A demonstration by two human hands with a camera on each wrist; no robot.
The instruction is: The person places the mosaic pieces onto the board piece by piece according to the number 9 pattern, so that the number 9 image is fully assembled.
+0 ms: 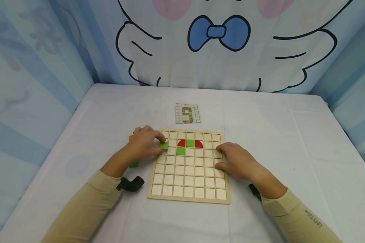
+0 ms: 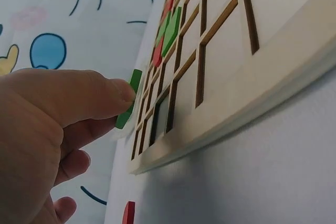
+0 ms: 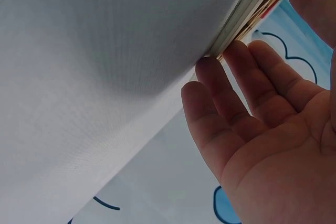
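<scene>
My left hand [image 1: 144,143] pinches a green square tile [image 1: 164,145] between thumb and index finger, over the upper-left edge of a wooden grid board [image 1: 189,201]. In the left wrist view the tile [image 2: 126,109] is tilted and apart from the slots. Set in the board are a red rounded piece [image 1: 181,143], a green square [image 1: 190,143] and another red rounded piece [image 1: 199,144] in one row. Below the left red one sits a second green square [image 1: 180,151]. My right hand [image 1: 238,160] rests on the board's right edge with relaxed fingers [image 3: 215,85].
A small pattern card [image 1: 188,113] lies beyond the board. Beside the left hand, partly hidden, are an orange piece [image 1: 130,138] and a green piece [image 1: 134,164]; a red piece [image 2: 128,212] shows in the left wrist view. Curtains [image 1: 213,64] stand behind the white table [image 1: 109,101].
</scene>
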